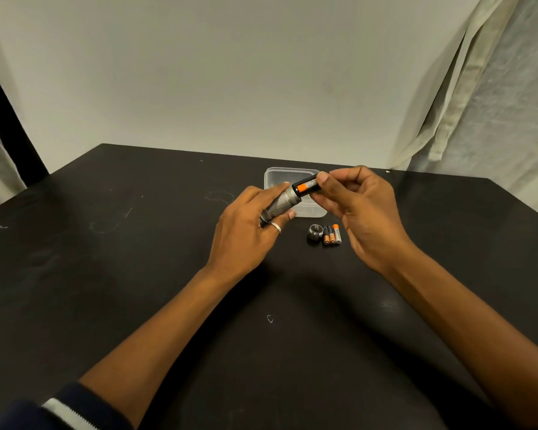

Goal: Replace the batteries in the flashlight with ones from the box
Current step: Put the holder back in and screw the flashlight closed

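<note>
Our left hand (246,225) is wrapped around the flashlight (281,202), right hand (354,206) pinching the battery holder (306,186) half-in at its open end. Knurled metal grips fine; the holder's probably light plastic, so pinch its sides. Three batteries (332,235) and the cap (315,231) sit just beside the box (316,212).

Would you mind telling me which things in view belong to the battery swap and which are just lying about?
Part of the job:
flashlight, held in the left hand
battery holder, pinched by the right hand at the flashlight's open end
three loose batteries on the table
end cap beside them
clear plastic box

Just lying about:
curtain
</note>
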